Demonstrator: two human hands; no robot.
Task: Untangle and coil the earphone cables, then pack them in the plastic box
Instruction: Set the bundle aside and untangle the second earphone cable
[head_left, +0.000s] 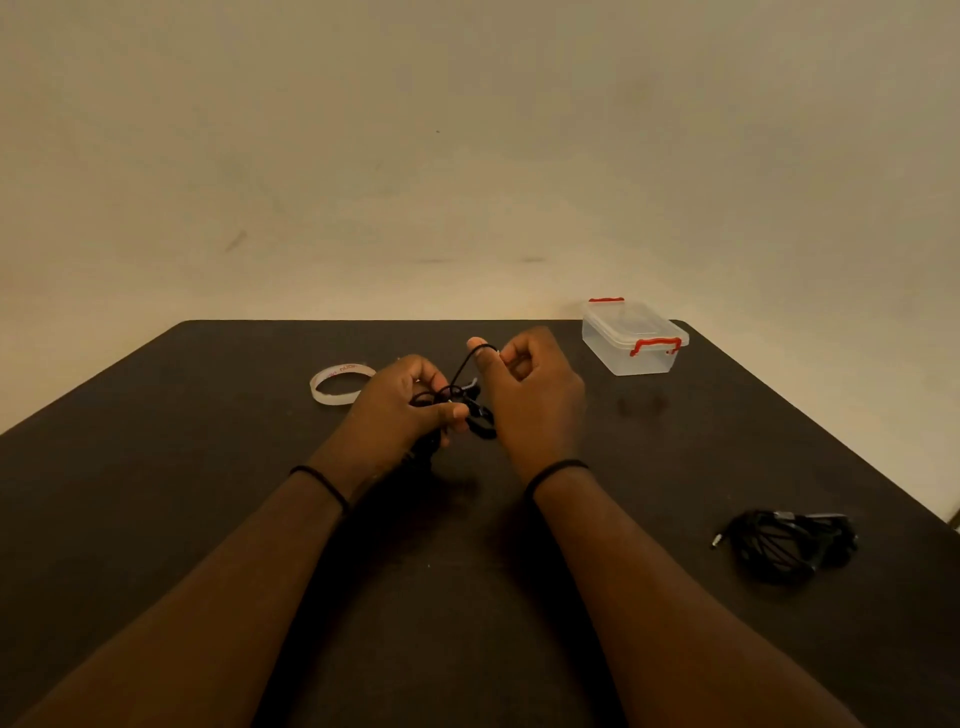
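A tangle of black earphone cable (457, 400) hangs between both hands above the middle of the dark table (208, 519). My left hand (400, 402) grips the bundled part, thumb pressed over it. My right hand (530, 387) holds a strand that loops over its raised thumb, fingers curled. A second bundle of black earphone cable (789, 545) lies on the table at the right, its plug pointing left. The clear plastic box (631, 338) with red latches stands closed at the far right of the table.
A roll of clear tape (340, 383) lies flat on the table, just left of my left hand. The table's far edge meets a plain beige wall. The right table edge runs close past the loose cable bundle.
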